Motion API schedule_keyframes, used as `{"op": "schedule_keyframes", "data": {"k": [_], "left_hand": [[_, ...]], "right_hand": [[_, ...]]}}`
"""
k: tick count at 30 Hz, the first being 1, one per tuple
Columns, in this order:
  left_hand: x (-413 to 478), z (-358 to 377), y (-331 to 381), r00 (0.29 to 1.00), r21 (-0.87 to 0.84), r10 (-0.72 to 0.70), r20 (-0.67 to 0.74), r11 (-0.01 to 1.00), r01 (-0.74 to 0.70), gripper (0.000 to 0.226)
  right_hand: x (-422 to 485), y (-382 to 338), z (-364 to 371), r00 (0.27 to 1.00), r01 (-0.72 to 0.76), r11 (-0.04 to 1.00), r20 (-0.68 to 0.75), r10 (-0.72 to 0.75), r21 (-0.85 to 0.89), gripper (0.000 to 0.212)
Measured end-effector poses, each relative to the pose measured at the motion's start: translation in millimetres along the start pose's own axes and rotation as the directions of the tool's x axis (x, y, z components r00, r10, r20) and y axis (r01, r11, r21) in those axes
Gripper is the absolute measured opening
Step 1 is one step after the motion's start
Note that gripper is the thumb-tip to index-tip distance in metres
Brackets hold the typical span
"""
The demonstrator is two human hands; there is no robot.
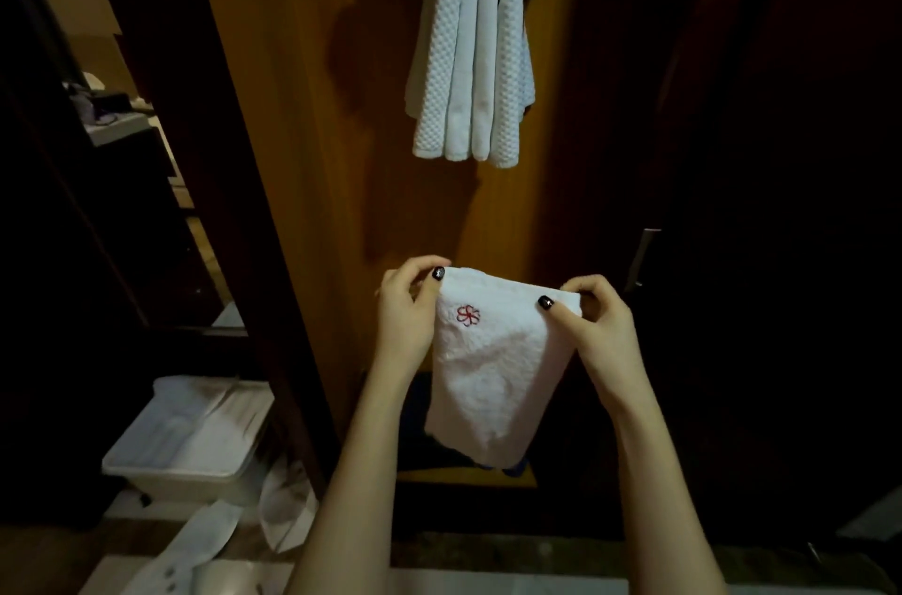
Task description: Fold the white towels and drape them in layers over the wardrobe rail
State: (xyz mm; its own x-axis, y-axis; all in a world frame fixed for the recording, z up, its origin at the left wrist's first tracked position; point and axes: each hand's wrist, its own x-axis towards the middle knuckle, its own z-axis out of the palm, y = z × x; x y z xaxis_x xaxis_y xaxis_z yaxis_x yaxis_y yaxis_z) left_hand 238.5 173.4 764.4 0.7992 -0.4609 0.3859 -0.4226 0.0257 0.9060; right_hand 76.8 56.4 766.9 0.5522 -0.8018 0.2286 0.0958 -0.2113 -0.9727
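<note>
Centrally, a white towel is held up in front of the wardrobe's wooden panel, folded narrow and hanging freely below the hands. A red flower-like emblem is seen stitched near its upper left corner. Its top edge is pinched at both ends: the left corner is gripped by the left hand, thumb and curled fingers closed on the cloth, and the right corner is gripped in the same way by the right hand. Dark polish is seen on both thumbnails. Well above, a bundle of hung towels is draped in overlapping layers, its top cut off by the frame edge. To the right, a metal handle is fixed on a dark door. Lower left, a white bin is set on the floor, with crumpled white bags lying just beside it.
</note>
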Motion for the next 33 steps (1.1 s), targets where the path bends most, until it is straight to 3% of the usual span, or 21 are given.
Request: {"op": "schedule_keyframes", "data": {"k": [2,6,9,16,20,24,31,33], "left_hand": [[-11,-2,-5,1.0,-0.003,-0.012,0.008,1.0,0.012,0.026],[-32,-6,-6,0.998,-0.076,-0.065,0.011,0.995,0.066,0.019],[-44,-8,-3,0.992,-0.153,-0.117,0.049,0.981,0.123,0.02],[-61,-11,-9,0.961,-0.344,-0.263,0.082,0.898,0.275,0.018],[-69,-14,-10,0.95,-0.375,-0.277,0.146,0.873,0.312,0.017],[-73,-18,-6,0.935,-0.427,-0.293,0.201,0.832,0.353,0.018],[-80,-20,9,0.885,-0.483,-0.259,0.387,0.761,0.434,0.019],[-81,-20,16,0.869,-0.477,-0.228,0.438,0.761,0.44,0.021]], "right_hand": [[-5,2,-5,0.997,-0.067,0.998,0.025,0.067,-0.001,0.023],[-15,2,-17,0.962,-0.182,0.98,0.194,0.193,-0.076,0.013],[-23,4,-21,0.935,-0.232,0.967,0.251,0.252,-0.106,0.018],[-42,6,-17,0.936,-0.224,0.967,0.304,0.179,0.12,0.02],[-47,9,-14,0.914,-0.26,0.923,0.381,0.14,0.284,0.025],[-52,9,-11,0.904,-0.319,0.861,0.4,0.151,0.396,0.016],[-54,4,-10,0.894,-0.313,0.878,0.424,0.144,0.363,0.021],[-55,-2,-10,0.894,-0.265,0.911,0.434,0.11,0.316,0.01]]}}
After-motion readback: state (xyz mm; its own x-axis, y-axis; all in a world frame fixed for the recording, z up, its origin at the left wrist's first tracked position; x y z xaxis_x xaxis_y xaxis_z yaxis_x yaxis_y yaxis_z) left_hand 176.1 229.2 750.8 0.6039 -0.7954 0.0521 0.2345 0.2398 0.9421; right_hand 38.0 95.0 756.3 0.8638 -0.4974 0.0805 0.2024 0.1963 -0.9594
